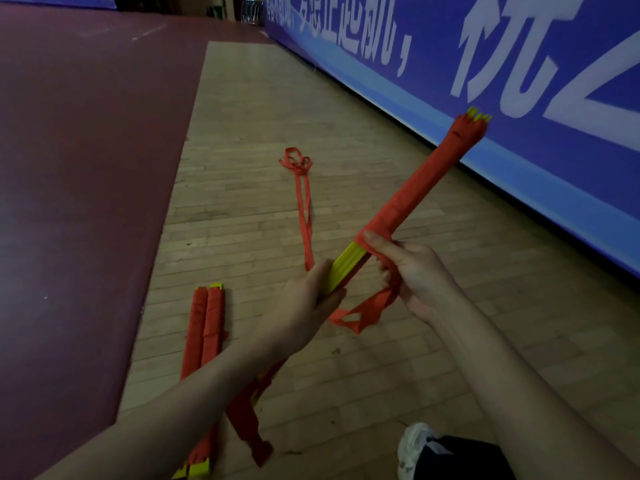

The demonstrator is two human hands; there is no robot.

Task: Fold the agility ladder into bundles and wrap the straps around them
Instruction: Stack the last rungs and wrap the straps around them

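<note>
The bundle (426,181) is held in the air over the floor (277,98). It runs on a diagonal from low left to high right, and its far end reaches in front of the banner (485,46).

- Left hand (311,299): fingers and thumb are curled round the near end of the bundle, gripping the bare yellow rungs.
- Right hand (412,275): the thumb presses on the edge of the red winding, where the wrapped part meets the bare yellow part. The curled fingers hold the strap (363,310), which hangs below the hand in a slack loop.
- Winding: red strap covers the bundle from the thumb to the far end (yellow rung tips protrude there). Only the short length between the two hands is uncovered.
- Loose strap (304,188): it lies on the floor beyond the hands. It has a tangled knot at its far end, and its near end passes behind the left hand.
- Wrapped bundles (204,327): two lie side by side on the floor at the left, touching, and run under the left forearm. More red strap crosses them near the forearm.

A dark red mat (69,168) adjoins the wood floor on the left. A white shoe (412,445) is at the bottom edge.
</note>
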